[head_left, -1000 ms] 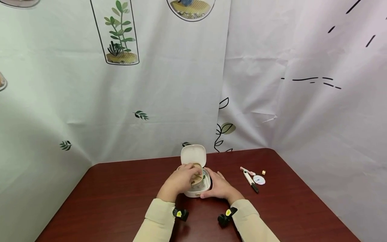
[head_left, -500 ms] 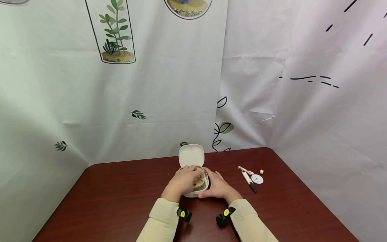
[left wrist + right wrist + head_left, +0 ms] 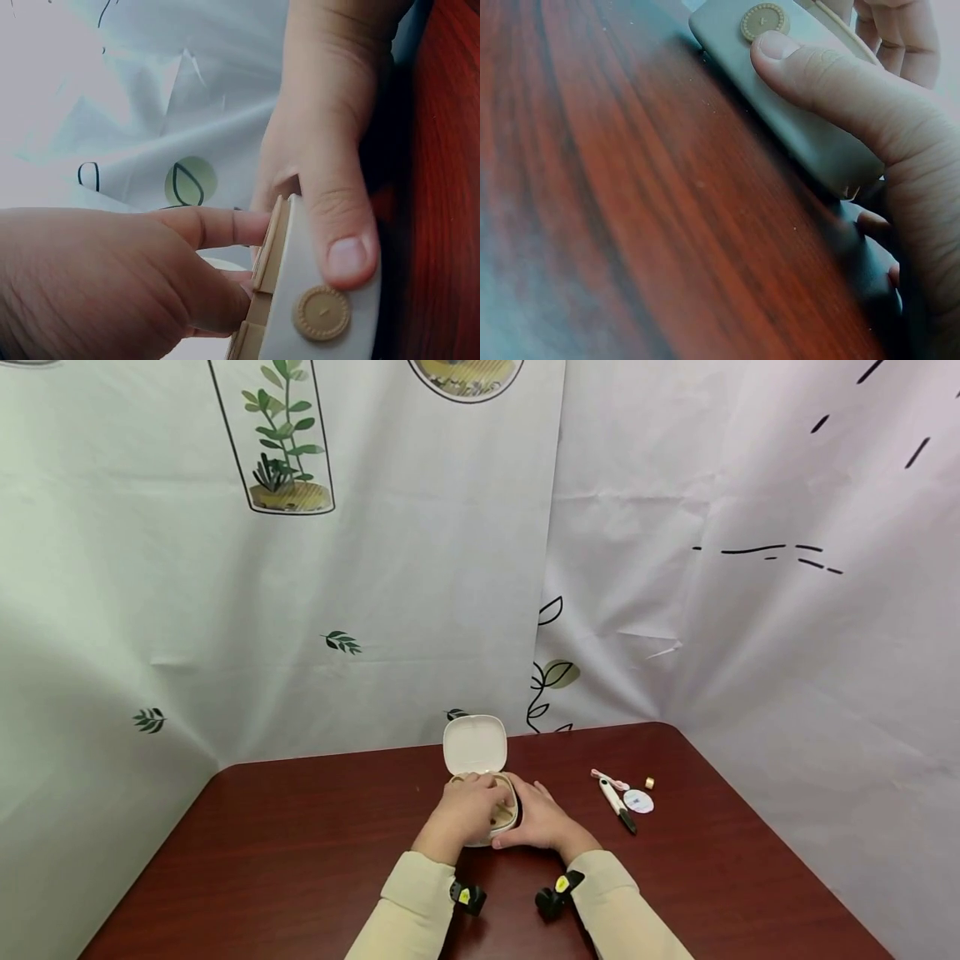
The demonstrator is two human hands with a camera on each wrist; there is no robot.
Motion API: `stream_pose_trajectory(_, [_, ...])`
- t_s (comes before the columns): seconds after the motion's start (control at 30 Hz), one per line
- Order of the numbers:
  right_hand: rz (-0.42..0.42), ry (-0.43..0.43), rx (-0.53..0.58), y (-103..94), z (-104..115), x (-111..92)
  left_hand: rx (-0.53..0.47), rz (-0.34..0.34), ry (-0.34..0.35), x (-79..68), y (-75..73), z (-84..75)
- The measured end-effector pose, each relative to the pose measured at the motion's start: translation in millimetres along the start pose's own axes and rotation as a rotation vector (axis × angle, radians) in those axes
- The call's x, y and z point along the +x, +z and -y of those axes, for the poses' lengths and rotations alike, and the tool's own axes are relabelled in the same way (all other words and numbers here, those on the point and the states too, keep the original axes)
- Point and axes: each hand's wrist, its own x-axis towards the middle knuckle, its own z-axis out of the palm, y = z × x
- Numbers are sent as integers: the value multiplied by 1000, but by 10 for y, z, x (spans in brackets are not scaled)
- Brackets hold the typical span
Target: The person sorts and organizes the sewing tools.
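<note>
White box (image 3: pixel 296 262), lid (image 3: pixel 475 745) raised, sits on reddish-brown table (image 3: pixel 300 843); printed white curtain (image 3: pixel 420 568) behind box. Left hand (image 3: pixel 467 810) reaches into box, fingers curled, pinching tan insert (image 3: pixel 505 814). Right hand (image 3: pixel 542 817) grips box's right side. White disc (image 3: pixel 638 801) right of box.

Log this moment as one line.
left hand: touches beige insert | right hand: holds white case | lid: raised | insert: in case, seating unclear | pen-like tool, white disc: on table

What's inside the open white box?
In the white box: a tan insert, gripped by the left hand, which hides part of it. Anything under the insert is covered.
</note>
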Motion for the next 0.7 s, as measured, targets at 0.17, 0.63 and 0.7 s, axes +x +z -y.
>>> stream_pose_trajectory(0.17, [2, 7, 4, -2, 3, -17, 12, 4, -9, 2, 39, -32])
stream_pose_trajectory(0.63, [6, 4, 14, -17, 12, -21, -112, -45, 24, -40, 79, 30])
stream_pose_trajectory(0.7, [10, 11, 12, -9, 12, -17, -169, -69, 33, -70, 87, 91])
